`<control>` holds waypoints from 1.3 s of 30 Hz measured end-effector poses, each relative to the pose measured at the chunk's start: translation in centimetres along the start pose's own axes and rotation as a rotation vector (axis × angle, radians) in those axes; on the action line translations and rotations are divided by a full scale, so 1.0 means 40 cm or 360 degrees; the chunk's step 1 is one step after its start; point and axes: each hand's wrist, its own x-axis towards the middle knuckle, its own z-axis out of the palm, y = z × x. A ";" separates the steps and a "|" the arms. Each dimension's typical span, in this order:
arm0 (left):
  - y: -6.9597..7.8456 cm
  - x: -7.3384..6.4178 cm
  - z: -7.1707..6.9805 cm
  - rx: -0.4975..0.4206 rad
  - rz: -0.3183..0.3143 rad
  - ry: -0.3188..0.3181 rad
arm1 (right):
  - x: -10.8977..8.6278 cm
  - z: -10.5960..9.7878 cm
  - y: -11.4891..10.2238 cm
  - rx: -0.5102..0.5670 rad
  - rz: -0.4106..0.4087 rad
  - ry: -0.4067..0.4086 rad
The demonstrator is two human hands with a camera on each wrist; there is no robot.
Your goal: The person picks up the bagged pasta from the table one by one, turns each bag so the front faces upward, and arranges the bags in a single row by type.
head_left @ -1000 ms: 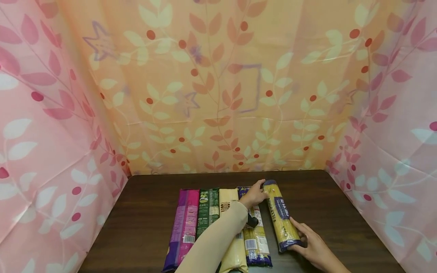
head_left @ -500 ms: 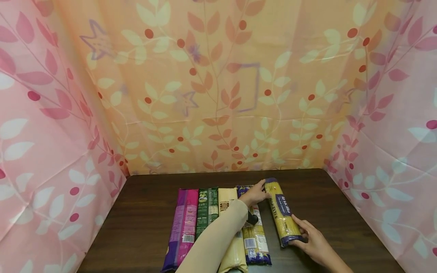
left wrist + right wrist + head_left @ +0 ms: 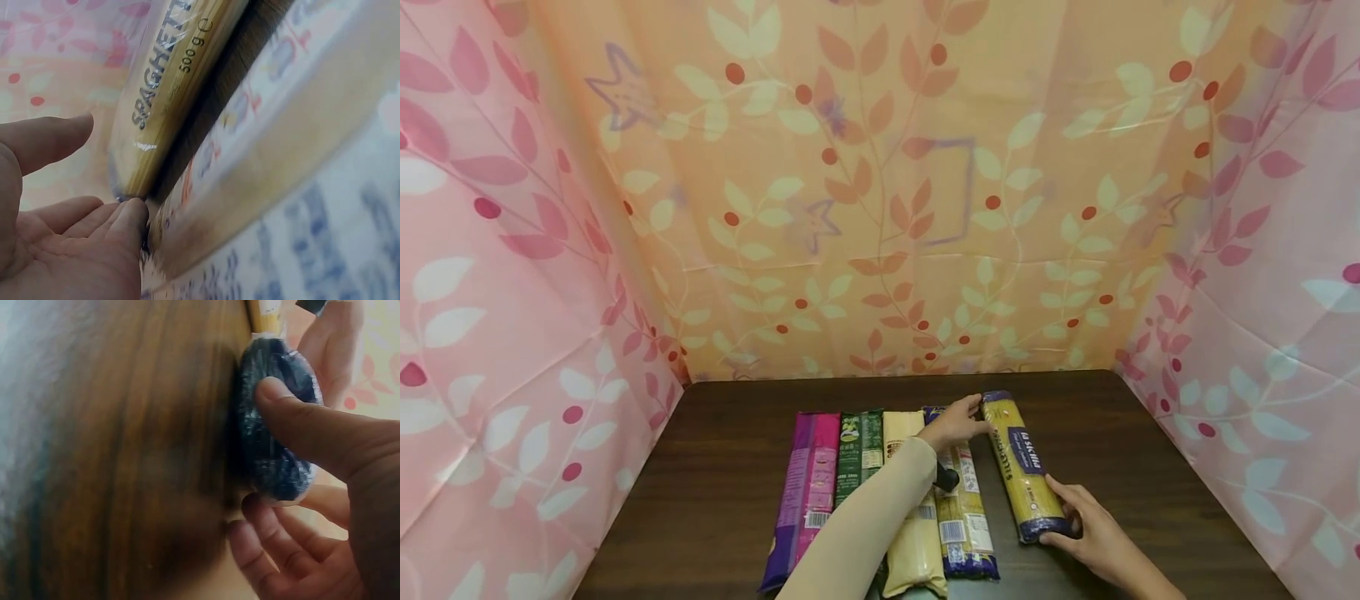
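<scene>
A yellow spaghetti pack with dark blue ends lies slightly slanted on the table, right of a row of other packs. My right hand holds its near end. In the right wrist view the thumb presses on the blue end while fingers sit at the side. Across the row reaches my left hand, beside the pack's far end. The left wrist view shows its fingers extended at that end and the thumb apart from the wrapper.
Left of the spaghetti pack lie a yellow-and-blue pack, a cream pack, a green pack and a pink-purple pack, side by side. The left sleeve covers parts of them. Floral curtains stand around the dark table.
The near end of the spaghetti pack has shifted slightly right and away from me with my right hand. My left hand stays almost in place at the far end.
</scene>
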 end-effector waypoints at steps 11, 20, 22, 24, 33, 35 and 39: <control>-0.008 -0.017 -0.055 0.0278 0.0088 0.0058 | -0.012 -0.018 -0.042 -0.0197 -0.0069 -0.0054; -0.012 -0.034 -0.100 0.0769 0.0070 0.0066 | -0.012 -0.007 -0.100 -0.0292 -0.0266 0.0106; -0.014 -0.039 -0.107 0.0866 0.0052 0.0050 | -0.012 0.001 -0.110 -0.0262 -0.0311 0.0101; -0.017 -0.047 -0.112 0.0949 0.0047 0.0040 | -0.013 0.011 -0.119 -0.0206 -0.0337 0.0069; -0.033 -0.072 -0.120 0.1057 -0.0057 0.0038 | -0.007 0.064 -0.145 -0.0196 -0.0502 -0.0014; -0.028 -0.072 -0.118 0.1083 -0.0060 0.0028 | -0.005 0.069 -0.151 -0.0198 -0.0467 -0.0063; -0.028 -0.067 -0.115 0.1147 -0.0070 0.0027 | -0.002 0.081 -0.159 -0.0254 -0.0410 -0.0105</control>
